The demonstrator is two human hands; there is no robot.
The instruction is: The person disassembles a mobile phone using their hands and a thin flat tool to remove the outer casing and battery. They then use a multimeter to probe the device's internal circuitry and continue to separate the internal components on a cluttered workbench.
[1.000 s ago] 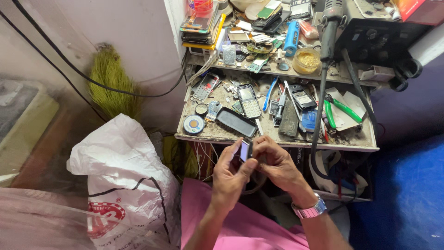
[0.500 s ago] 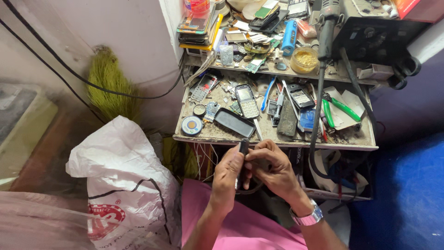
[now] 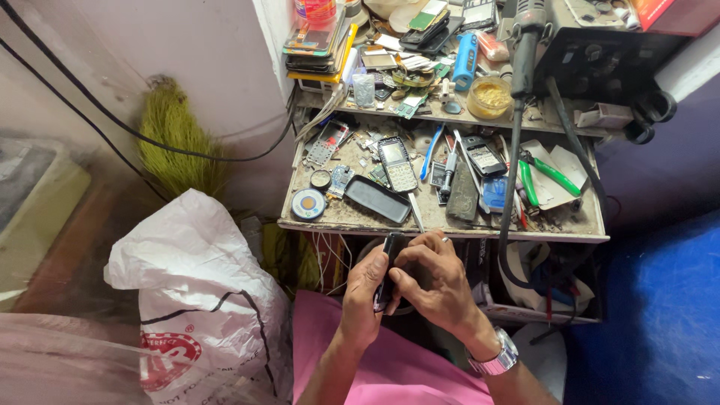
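Observation:
Both my hands meet just below the front edge of a cluttered work shelf (image 3: 450, 225). My left hand (image 3: 364, 296) grips a small black mobile phone (image 3: 390, 251) held edge-on, its top end sticking up above my fingers. My right hand (image 3: 435, 277) closes over the phone from the right, thumb pressing on its side, a ring on one finger and a metal watch (image 3: 495, 360) on the wrist. My lap in pink cloth (image 3: 382, 367) lies under the hands.
The shelf holds a keypad phone (image 3: 396, 163), a black phone cover (image 3: 376, 199), a solder reel (image 3: 308, 203), green pliers (image 3: 551, 174) and loose parts. A black hose (image 3: 514, 150) hangs down. A white plastic sack (image 3: 199, 300) stands at left, a broom (image 3: 176, 139) behind it.
The phone has turned from showing its lit face to standing edge-on, and both hands have closed tighter round it, slightly lower and nearer my lap.

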